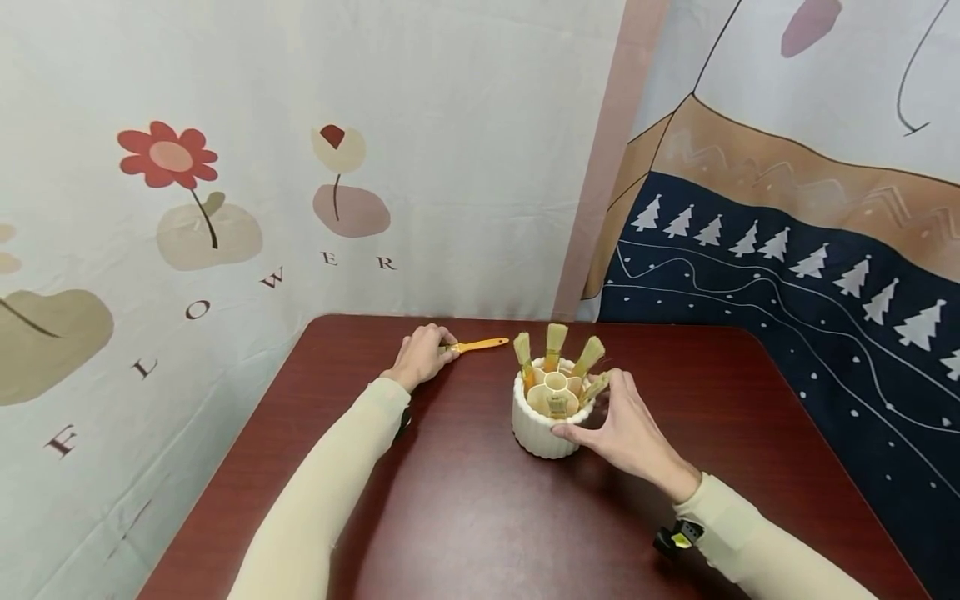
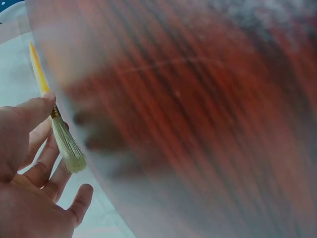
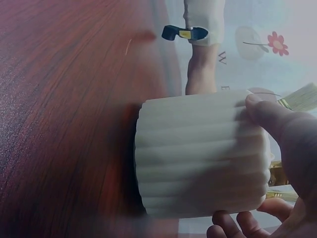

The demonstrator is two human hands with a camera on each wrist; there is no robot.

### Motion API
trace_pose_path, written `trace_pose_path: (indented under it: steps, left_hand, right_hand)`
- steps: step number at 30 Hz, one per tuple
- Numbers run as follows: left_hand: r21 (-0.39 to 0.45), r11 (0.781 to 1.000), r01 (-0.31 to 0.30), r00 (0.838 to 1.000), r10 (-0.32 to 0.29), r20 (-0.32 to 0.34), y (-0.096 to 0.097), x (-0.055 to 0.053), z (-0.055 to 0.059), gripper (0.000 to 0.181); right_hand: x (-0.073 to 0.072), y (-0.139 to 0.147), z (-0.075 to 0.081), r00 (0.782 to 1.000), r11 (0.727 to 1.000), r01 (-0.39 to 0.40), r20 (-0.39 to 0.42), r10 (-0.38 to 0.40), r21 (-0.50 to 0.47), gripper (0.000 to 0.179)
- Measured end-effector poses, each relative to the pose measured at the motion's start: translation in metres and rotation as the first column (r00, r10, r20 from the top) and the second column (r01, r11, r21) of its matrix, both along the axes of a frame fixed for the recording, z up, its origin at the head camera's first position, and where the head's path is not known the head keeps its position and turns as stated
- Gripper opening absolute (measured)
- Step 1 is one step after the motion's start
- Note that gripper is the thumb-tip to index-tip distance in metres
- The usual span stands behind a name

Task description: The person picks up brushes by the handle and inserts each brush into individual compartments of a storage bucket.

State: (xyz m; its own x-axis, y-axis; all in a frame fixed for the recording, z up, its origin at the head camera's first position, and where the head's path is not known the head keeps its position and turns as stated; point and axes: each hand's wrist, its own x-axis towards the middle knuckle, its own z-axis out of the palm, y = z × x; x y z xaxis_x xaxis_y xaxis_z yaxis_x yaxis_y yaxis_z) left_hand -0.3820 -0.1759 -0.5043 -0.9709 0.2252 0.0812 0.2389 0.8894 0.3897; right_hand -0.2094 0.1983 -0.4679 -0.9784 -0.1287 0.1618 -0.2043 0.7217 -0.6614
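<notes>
My left hand [image 1: 424, 355] is at the table's far left, pinching a paintbrush [image 1: 480, 344] between thumb and fingers near its ferrule. In the left wrist view the paintbrush [image 2: 67, 141] has pale bristles and a yellow-orange handle; the bristles lie beside the fingers. A white ribbed brush pot [image 1: 542, 432] stands upright on the table, holding several brushes bristles-up around a flower-shaped divider [image 1: 556, 381]. My right hand [image 1: 633, 429] grips the pot's right side by the rim. Thumb and fingertips press the ribbed pot [image 3: 200, 156] in the right wrist view.
A dark red wooden table [image 1: 480, 517] carries everything. Behind and at the sides hang printed cloths [image 1: 480, 125], with flowers and letters at left and white trees on navy at right. Each wrist wears a dark strapped device [image 1: 681, 535].
</notes>
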Motion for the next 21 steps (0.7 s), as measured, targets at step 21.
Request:
trace_pose_path:
  steps: [21]
  left_hand:
    - [0.233, 0.972, 0.023, 0.989, 0.012, -0.148, -0.025, 0.036, 0.031, 0.023]
  right_hand:
    - [-0.015, 0.027, 0.006, 0.989, 0.989, -0.144, 0.011, 0.144, -0.035, 0.106]
